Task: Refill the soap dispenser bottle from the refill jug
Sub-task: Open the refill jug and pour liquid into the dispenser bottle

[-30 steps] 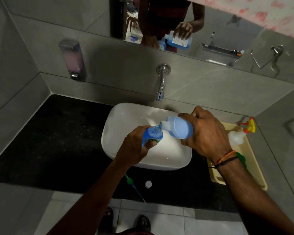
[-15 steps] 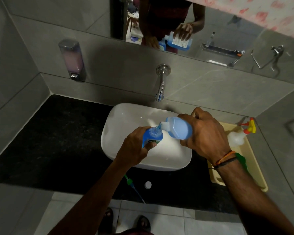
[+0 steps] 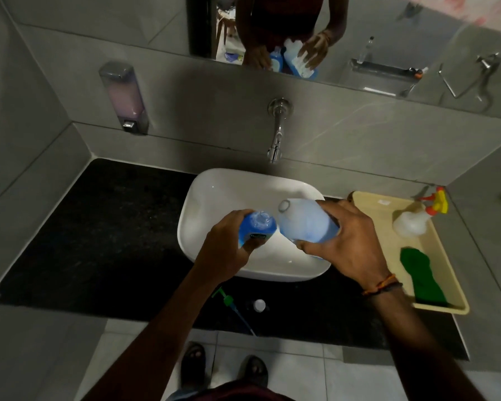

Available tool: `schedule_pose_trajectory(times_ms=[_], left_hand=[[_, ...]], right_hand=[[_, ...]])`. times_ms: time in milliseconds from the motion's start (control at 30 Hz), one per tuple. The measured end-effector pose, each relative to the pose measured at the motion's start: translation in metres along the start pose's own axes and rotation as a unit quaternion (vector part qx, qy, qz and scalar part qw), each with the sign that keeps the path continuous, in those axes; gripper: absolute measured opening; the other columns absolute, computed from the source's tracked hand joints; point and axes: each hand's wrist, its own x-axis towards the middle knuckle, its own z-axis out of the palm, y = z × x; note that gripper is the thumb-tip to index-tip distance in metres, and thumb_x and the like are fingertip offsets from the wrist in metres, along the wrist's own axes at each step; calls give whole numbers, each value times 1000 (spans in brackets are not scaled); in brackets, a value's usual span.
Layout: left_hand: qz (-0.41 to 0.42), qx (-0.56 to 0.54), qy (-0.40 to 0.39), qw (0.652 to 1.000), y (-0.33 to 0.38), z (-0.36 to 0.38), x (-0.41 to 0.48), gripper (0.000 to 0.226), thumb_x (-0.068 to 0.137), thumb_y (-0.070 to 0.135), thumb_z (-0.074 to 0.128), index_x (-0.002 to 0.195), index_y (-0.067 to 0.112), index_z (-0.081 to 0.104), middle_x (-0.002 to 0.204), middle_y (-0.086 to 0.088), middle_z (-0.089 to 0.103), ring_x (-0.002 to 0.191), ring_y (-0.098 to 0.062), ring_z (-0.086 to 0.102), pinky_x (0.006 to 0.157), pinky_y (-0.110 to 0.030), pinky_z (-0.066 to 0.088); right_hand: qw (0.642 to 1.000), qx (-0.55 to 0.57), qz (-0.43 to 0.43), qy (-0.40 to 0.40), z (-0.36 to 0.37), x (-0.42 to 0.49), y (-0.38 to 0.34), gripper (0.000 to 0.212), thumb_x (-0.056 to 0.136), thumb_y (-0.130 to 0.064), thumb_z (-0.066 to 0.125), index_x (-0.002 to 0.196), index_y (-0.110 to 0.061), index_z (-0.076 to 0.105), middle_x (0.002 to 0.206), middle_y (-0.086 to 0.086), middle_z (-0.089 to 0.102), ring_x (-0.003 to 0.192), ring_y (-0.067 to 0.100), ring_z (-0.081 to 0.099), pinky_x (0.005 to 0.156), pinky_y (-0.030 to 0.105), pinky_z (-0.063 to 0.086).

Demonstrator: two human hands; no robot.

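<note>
From my head camera, I look down at a white sink that sits on a black counter. My left hand is wrapped tight around the small soap bottle. The bottle is blue and its top is open, facing up at me. I hold it over the sink.

My right hand is wrapped tight around the refill jug. The jug is pale with blue soap low inside it. Its open mouth points up and to the left, just beside the soap bottle's top. I cannot tell if the two are touching. The jug is over the sink too.

On the counter, in front of the sink, lies the green pump with its long tube. A small white cap lies just beside it.

To the right is a yellow tray. A spray bottle and a green cloth lie in it.

A tap sticks out of the wall above the sink. A wall dispenser hangs to the left. The mirror up top shows my hands and both bottles.
</note>
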Motion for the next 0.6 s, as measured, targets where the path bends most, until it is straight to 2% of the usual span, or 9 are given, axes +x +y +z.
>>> schedule_pose_trajectory(times_ms=[100, 167, 233, 300, 400, 500, 600], left_hand=[[-17, -17, -13, 1000, -10, -12, -15, 56, 82, 42, 76, 129, 22, 54, 125, 7, 64, 114, -7, 61, 92, -30, 56], [-50, -26, -26, 998, -22, -21, -33, 55, 81, 50, 73, 128, 31, 52, 124, 16, 62, 114, -1, 60, 92, -25, 56], [-91, -25, -29, 995, -37, -32, -53, 56, 77, 55, 72, 127, 42, 51, 118, 23, 62, 109, 3, 62, 90, -19, 55], [-125, -30, -26, 991, -54, -40, -73, 54, 76, 41, 82, 121, 50, 53, 111, 25, 66, 102, 2, 66, 87, -19, 55], [-175, -47, -36, 983, -79, -45, -101, 65, 73, 17, 87, 110, 60, 56, 107, 33, 67, 98, 5, 67, 83, -12, 53], [-210, -50, -50, 975, -101, -43, -122, 63, 72, 13, 88, 109, 55, 59, 108, 28, 68, 97, 2, 68, 80, -10, 52], [-229, -45, -56, 971, -121, -38, -136, 58, 71, 11, 88, 108, 47, 62, 106, 17, 71, 96, -2, 69, 82, -13, 53]], right_hand=[[995, 95, 20, -5, 8, -18, 15, 74, 55, -54, 90, 121, -32, 65, 113, -14, 66, 102, 9, 64, 83, 27, 56], [984, 173, 41, -30, 16, -34, 26, 72, 58, -44, 96, 122, -32, 64, 114, -12, 70, 104, 9, 68, 83, 28, 59], [974, 214, 56, -47, 23, -50, 37, 73, 58, -41, 97, 122, -32, 65, 113, -12, 73, 102, 7, 70, 83, 23, 58], [967, 234, 79, -65, 32, -67, 48, 73, 57, -43, 97, 122, -35, 64, 113, -13, 73, 102, 5, 70, 81, 17, 56], [953, 257, 128, -99, 45, -90, 65, 77, 56, -44, 97, 123, -39, 62, 117, -17, 71, 106, 2, 68, 81, 15, 55], [956, 235, 138, -112, 58, -107, 80, 75, 58, -43, 97, 124, -39, 61, 117, -22, 69, 106, -2, 67, 81, 10, 53], [957, 225, 142, -120, 72, -123, 92, 71, 60, -34, 97, 121, -37, 62, 115, -17, 69, 105, 4, 68, 80, 12, 54]])
